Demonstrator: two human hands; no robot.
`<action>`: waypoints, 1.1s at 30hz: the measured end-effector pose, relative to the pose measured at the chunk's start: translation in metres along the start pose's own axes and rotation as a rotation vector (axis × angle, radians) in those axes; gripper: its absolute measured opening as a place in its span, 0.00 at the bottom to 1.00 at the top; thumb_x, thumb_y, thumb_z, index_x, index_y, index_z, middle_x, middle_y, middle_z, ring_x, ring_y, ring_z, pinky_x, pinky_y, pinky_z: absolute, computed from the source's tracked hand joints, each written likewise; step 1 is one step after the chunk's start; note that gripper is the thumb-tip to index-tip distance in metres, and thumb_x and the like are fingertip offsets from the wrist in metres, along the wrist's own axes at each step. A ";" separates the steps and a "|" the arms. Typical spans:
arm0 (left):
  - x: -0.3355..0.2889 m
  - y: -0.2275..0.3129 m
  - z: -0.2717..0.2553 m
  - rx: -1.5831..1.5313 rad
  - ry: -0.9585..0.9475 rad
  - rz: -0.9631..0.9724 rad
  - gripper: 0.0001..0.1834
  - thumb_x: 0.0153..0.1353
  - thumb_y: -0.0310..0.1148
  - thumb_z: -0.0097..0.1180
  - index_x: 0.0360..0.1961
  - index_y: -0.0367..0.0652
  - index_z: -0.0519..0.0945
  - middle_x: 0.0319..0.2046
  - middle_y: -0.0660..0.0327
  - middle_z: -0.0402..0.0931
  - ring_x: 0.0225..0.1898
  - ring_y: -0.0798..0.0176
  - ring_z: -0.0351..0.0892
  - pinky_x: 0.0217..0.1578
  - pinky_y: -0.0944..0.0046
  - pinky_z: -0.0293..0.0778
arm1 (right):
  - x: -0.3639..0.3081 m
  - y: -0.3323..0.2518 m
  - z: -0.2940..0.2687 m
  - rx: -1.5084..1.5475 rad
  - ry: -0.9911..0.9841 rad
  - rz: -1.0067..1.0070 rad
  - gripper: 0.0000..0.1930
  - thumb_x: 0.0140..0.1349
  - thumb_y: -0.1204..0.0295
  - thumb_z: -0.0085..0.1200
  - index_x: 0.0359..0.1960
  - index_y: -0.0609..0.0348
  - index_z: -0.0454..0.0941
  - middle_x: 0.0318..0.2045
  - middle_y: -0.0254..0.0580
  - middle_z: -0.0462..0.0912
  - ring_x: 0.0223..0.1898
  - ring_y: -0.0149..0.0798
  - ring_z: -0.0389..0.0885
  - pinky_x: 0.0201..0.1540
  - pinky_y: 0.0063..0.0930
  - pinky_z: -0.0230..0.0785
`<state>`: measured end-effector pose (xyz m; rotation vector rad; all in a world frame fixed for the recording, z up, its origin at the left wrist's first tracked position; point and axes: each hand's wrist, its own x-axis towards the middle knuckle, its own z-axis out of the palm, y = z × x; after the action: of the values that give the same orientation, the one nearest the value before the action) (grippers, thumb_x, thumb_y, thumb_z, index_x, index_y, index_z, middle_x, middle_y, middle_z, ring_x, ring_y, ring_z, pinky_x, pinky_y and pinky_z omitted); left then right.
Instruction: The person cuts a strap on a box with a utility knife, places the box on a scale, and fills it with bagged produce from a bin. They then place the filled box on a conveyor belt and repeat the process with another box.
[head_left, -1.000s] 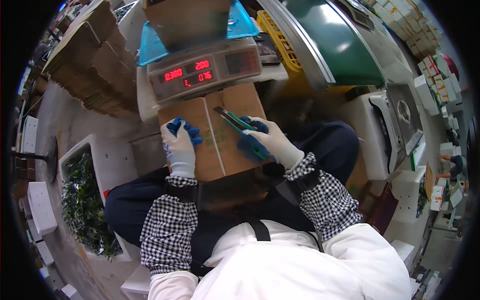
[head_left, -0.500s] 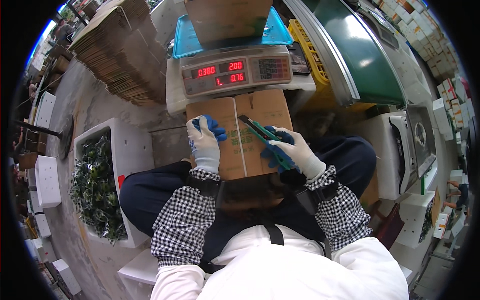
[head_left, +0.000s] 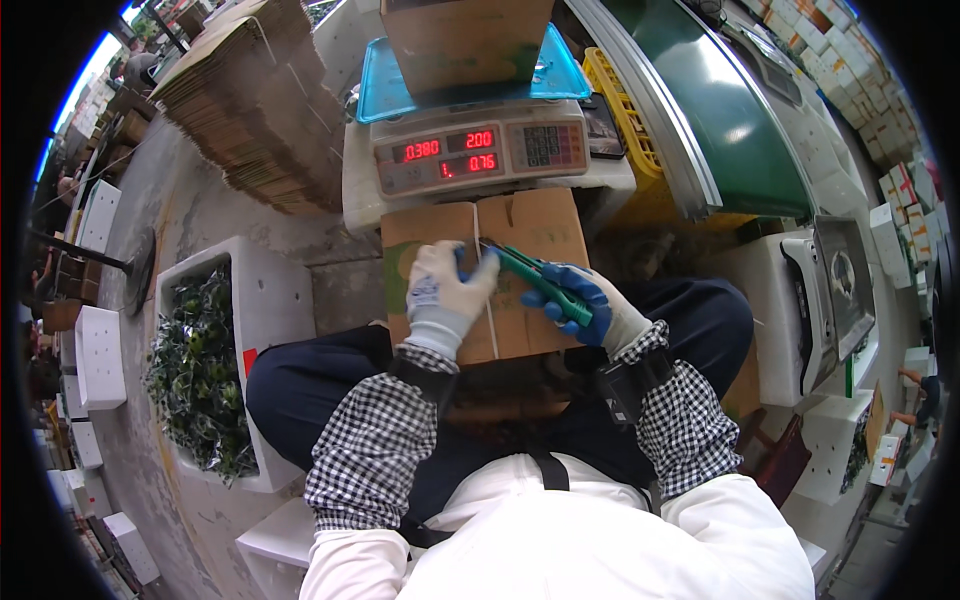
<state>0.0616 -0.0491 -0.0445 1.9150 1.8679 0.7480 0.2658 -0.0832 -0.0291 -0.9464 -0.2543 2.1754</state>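
Yeah, right hand [head_left: 592,300] gripped a green utility knife [head_left: 543,281] near the white strap [head_left: 493,328]. Left hand [head_left: 443,284], half-curled and empty-looking, probably steadied the carton [head_left: 520,322].

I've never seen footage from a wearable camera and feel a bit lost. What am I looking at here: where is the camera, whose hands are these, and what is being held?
There is no robot here, just a seated person's own gloved hands. Every picture comes from one wide fisheye camera worn on the head, looking down, which is why straight edges bend.

The right hand holds a green cutter over a brown carton in front of the person. The left hand is over the carton too, near the cutter's tip; whether it is touching the carton is unclear.

Beyond that is a scale with red digits and a blue tray, on which another carton stands. To the left, a white box holds leafy greenery.
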 end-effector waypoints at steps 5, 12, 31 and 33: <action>0.006 0.023 0.001 0.286 -0.282 -0.019 0.18 0.49 0.42 0.58 0.37 0.41 0.74 0.38 0.51 0.73 0.42 0.50 0.75 0.41 0.54 0.72 | 0.001 0.002 -0.009 -0.024 -0.033 -0.024 0.18 0.64 0.64 0.47 0.52 0.57 0.66 0.34 0.49 0.80 0.23 0.31 0.81 0.17 0.19 0.75; 0.014 -0.004 0.015 -0.050 -0.141 -0.143 0.08 0.52 0.31 0.51 0.30 0.40 0.78 0.28 0.51 0.76 0.30 0.54 0.77 0.30 0.56 0.70 | -0.009 -0.004 0.025 -0.979 0.168 -0.376 0.24 0.60 0.64 0.52 0.56 0.59 0.63 0.33 0.49 0.81 0.26 0.38 0.81 0.24 0.27 0.73; 0.026 -0.007 0.007 -0.292 -0.413 -0.406 0.12 0.58 0.40 0.51 0.31 0.42 0.78 0.20 0.58 0.75 0.22 0.63 0.76 0.27 0.63 0.71 | 0.038 -0.074 0.014 -2.766 0.121 -0.716 0.25 0.57 0.75 0.47 0.58 0.46 0.61 0.43 0.42 0.71 0.49 0.42 0.71 0.53 0.32 0.65; 0.027 -0.008 0.007 -0.252 -0.434 -0.378 0.13 0.57 0.40 0.53 0.31 0.40 0.78 0.20 0.59 0.75 0.23 0.65 0.75 0.26 0.63 0.72 | 0.037 -0.072 0.014 -2.784 0.174 -0.616 0.25 0.57 0.75 0.46 0.58 0.46 0.61 0.43 0.42 0.72 0.49 0.42 0.71 0.54 0.33 0.64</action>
<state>0.0590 -0.0208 -0.0520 1.3767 1.6928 0.3846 0.2794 -0.0048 -0.0078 -1.4885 -3.0178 -0.2596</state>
